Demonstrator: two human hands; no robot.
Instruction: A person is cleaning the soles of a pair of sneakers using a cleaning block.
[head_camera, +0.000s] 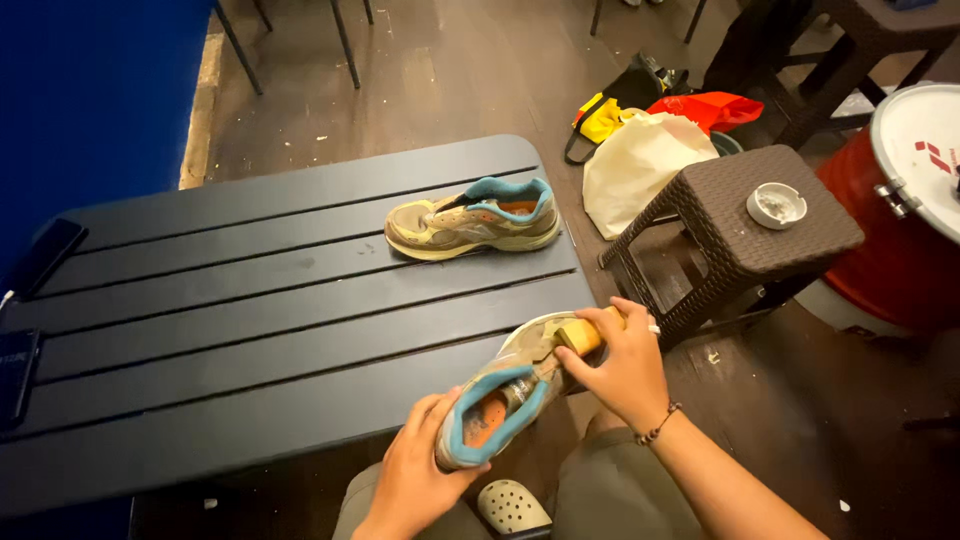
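Head view: I'm gripping a shoe by its heel with my left hand, just off the near edge of the surface, while my right hand is pressing a yellow sponge against its toe. Its mate is lying beyond both hands. Scrubbing seems underway; turning the shoe likely comes next.

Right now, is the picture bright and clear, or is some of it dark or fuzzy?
Head view: warm, dim indoor light; the shoe on the table looks sharp, with a soft shadow under it. The table has faint shine on its dark slats. The left hand, right hand and held shoe are slightly soft. The table's straight edges curve, as with a wide lens.
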